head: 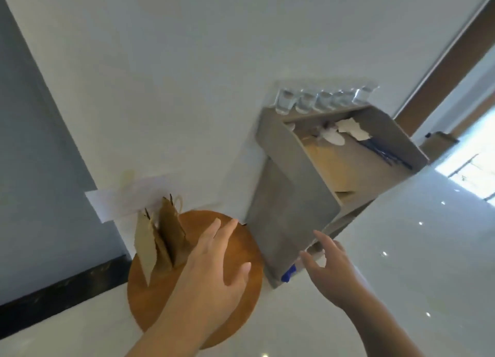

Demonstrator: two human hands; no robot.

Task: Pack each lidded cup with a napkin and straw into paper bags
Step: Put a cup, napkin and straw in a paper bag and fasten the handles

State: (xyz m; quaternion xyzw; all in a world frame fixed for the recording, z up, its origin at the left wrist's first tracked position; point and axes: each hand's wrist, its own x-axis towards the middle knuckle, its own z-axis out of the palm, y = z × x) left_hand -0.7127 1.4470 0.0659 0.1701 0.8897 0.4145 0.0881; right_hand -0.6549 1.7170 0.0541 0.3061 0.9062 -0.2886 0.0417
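A plain white wall (187,62) fills most of the view, with a grey panel (32,169) at the left above a black baseboard (61,289). The glossy pale floor (401,236) shows small bright glints. At far right, daylight pours through a window (471,163) beside a brown wooden frame (455,62).

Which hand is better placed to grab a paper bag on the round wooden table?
Left. The left hand is open over the table beside the paper bags; the right hand is by the grey shelf.
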